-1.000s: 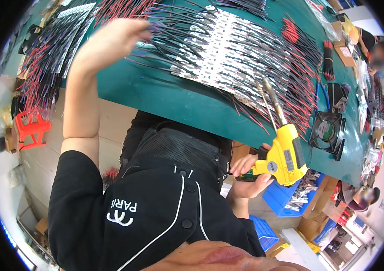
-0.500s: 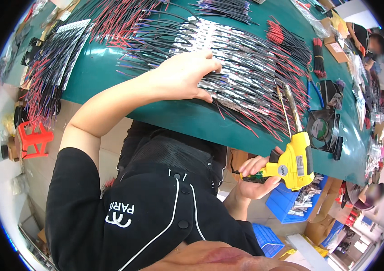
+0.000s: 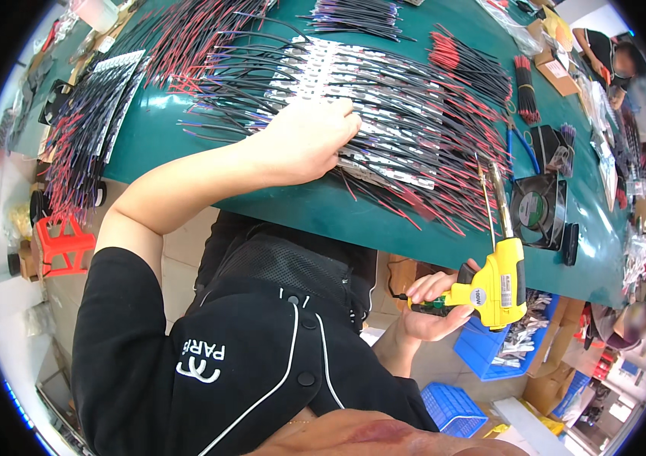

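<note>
My right hand (image 3: 433, 308) is wrapped round the grip of a yellow soldering gun (image 3: 498, 289), low in front of the table's near edge. Its metal barrel and a thin feed tube point up and away over the table edge. My left hand (image 3: 308, 140) lies on rows of white boards (image 3: 315, 64) with black wires (image 3: 399, 125) attached, many of them red-tipped. The left fingers are curled in and pressed together among the wires; what is between them is hidden.
On the green table (image 3: 262, 201), wired boards (image 3: 114, 76) hang over the left edge. A bundle of red-tipped wires (image 3: 524, 87), blue-handled pliers (image 3: 524, 148) and a black fan (image 3: 537, 213) lie right. Below are a blue bin (image 3: 479, 349) and red stool (image 3: 64, 247). People (image 3: 604, 57) work beyond.
The fingers of my left hand have closed from a spread pose onto the wires. The soldering gun has dropped slightly in view. The table and the wires appear shifted a little left.
</note>
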### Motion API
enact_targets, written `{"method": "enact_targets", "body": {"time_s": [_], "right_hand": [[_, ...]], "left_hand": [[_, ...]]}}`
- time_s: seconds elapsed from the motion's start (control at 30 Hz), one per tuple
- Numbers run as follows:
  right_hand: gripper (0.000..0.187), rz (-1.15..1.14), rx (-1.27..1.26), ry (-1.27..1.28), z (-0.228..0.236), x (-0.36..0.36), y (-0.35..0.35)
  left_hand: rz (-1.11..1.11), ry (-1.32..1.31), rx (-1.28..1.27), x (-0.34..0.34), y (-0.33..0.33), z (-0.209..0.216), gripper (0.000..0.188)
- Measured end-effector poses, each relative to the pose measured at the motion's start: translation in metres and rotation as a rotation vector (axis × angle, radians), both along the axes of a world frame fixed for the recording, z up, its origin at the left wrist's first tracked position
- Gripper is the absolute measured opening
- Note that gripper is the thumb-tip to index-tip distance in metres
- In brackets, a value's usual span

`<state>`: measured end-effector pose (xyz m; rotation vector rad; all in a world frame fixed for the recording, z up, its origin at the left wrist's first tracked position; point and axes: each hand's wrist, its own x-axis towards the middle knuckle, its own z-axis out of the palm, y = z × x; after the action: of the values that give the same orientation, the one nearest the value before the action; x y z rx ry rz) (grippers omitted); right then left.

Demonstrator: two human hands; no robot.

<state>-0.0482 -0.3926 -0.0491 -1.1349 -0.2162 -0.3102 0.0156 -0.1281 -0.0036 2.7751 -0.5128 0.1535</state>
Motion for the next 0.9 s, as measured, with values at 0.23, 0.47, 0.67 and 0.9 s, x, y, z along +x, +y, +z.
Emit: {"method": "enact_targets", "body": {"time_s": [0.23, 0.47, 0.67, 0.9], "right_hand": [[0.063, -0.029, -0.004, -0.005, -0.001, -0.005, -0.006], [0.062, -0.029, 0.012, -0.018, -0.002, -0.006, -0.008], [0.062, -0.006, -0.026, -0.039, 0.001, -0.002, -0.005], [0.061, -0.002, -0.006, -0.028, 0.002, -0.004, 0.000]], "left_hand": [[0.319, -0.220, -0.451, -0.002, 0.020, 0.013, 0.031], [1.007, -0.219, -0.264, -0.041, 0.113, -0.014, 0.051], [1.148, -0.872, 0.138, -0.081, 0.132, 0.052, 0.043], [0.155, -0.351, -0.180, -0.019, 0.010, 0.069, 0.032]]}}
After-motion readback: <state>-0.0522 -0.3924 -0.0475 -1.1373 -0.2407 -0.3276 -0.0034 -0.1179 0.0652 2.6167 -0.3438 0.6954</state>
